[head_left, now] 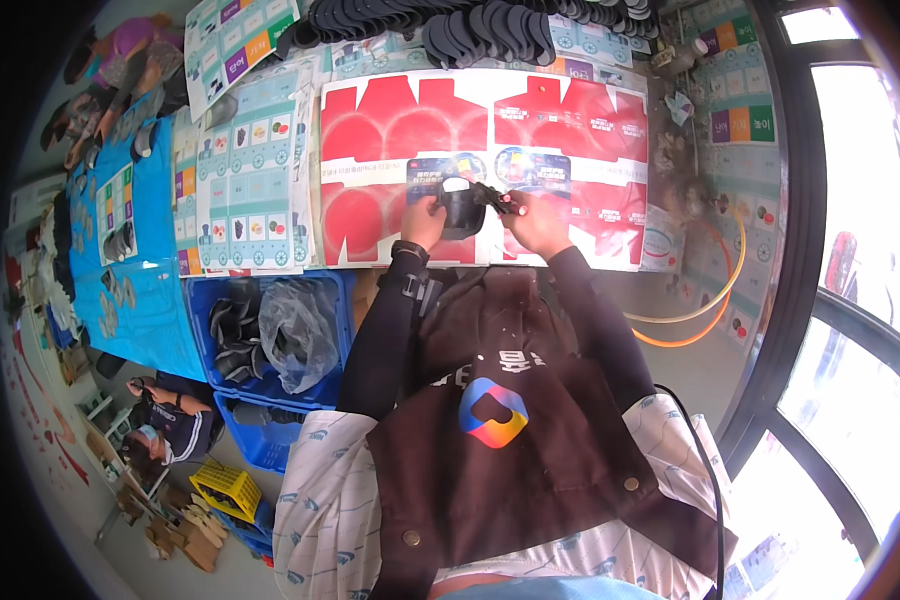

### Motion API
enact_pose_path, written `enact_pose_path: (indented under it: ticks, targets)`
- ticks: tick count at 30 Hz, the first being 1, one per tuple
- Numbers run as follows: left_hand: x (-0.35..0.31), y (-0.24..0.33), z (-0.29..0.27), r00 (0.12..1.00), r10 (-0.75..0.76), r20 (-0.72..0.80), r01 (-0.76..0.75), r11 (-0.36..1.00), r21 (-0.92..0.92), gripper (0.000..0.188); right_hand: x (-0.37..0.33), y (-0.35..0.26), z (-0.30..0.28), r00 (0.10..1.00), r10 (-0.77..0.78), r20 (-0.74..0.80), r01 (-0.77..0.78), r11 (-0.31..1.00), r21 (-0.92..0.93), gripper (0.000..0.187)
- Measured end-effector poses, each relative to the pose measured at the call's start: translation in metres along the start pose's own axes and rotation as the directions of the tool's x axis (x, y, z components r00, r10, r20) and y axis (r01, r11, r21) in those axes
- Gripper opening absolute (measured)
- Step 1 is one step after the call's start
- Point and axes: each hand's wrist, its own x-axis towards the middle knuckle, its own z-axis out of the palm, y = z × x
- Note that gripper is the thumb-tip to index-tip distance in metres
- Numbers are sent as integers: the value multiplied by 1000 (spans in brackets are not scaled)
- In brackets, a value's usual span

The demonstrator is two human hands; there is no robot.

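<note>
Over the printed red and white sheet [407, 130] on the bench, my left hand [423, 223] pinches the left edge of a glossy black curved piece [461, 214]. A bright reflection shows near its top. My right hand [538, 228] is closed around a small dark tool [498, 200], which slants up and left to the piece's right edge. Whether the tool touches the piece is hard to tell, and its exact kind is not clear. Both forearms come up from below in dark sleeves.
Stacked dark curved pieces [490, 35] line the bench's far edge. A blue crate [198, 300] with dark pieces and a clear plastic bag [298, 335] stands at my left. Yellow and orange hoses [722, 285] loop at the right. Another person [175, 420] is at the lower left.
</note>
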Motion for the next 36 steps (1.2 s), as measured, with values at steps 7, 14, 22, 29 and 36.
enact_pose_path:
  ticks: [7, 14, 22, 29, 36]
  targets:
    - [-2, 1, -2, 999, -21, 25, 22, 999, -43, 38, -21, -37, -17, 997, -77, -32, 73, 993, -88, 31]
    - [-2, 4, 1, 999, -10, 46, 15, 994, -111, 38, 6, 39, 24, 946, -295, -132, 266, 943, -200, 13]
    - [-5, 5, 2, 999, -2, 47, 9, 989, -147, 36, -20, 5, -5, 993, -1, -116, 1, 1000, 1, 25]
    - [-3, 7, 0, 998, -7, 64, 14, 994, -111, 35, -27, 12, 1, 995, 54, 87, -54, 999, -2, 37]
    - [7, -19, 3, 995, -20, 99, 32, 991, -128, 37, -29, 8, -2, 1000, -28, -6, 28, 999, 31, 31]
